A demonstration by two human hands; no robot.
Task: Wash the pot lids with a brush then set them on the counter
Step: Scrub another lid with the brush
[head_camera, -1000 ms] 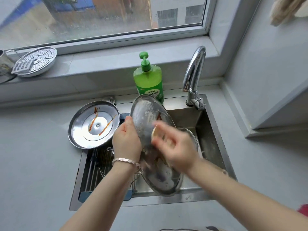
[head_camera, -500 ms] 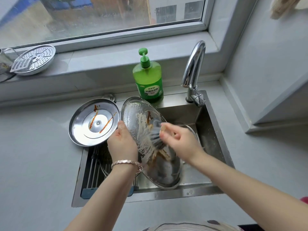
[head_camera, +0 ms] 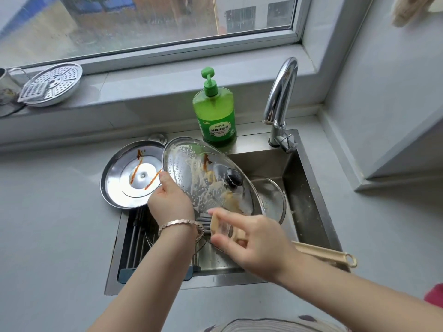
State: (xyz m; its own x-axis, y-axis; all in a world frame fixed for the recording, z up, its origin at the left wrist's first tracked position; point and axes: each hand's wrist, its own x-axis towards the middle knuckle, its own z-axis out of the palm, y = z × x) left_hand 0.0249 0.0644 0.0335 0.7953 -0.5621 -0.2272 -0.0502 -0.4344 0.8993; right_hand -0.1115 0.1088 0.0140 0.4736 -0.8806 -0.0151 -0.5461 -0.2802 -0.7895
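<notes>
Over the sink point(head_camera: 309, 188), my left hand point(head_camera: 171, 200) gripped the soapy lid point(head_camera: 191, 168) by its left rim, tilted. My right hand point(head_camera: 254, 238) curled round the brush point(head_camera: 323, 254) at the lid's near edge; the sauce streak point(head_camera: 206, 161) lay beyond it, toward the sink's back.

green soap bottle point(head_camera: 214, 116), silver lid point(head_camera: 206, 178) foam-speckled, steel lid point(head_camera: 129, 178) orange-streaked, beige brush point(head_camera: 321, 254)

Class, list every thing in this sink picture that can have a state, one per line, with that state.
glass lid, soapy, tilted over the sink, gripped at its rim by the left hand
steel lid, streaked red-brown, unwashed
brush, held by the right hand against the glass lid
faucet, off, no water running
soap bottle, upright
</notes>
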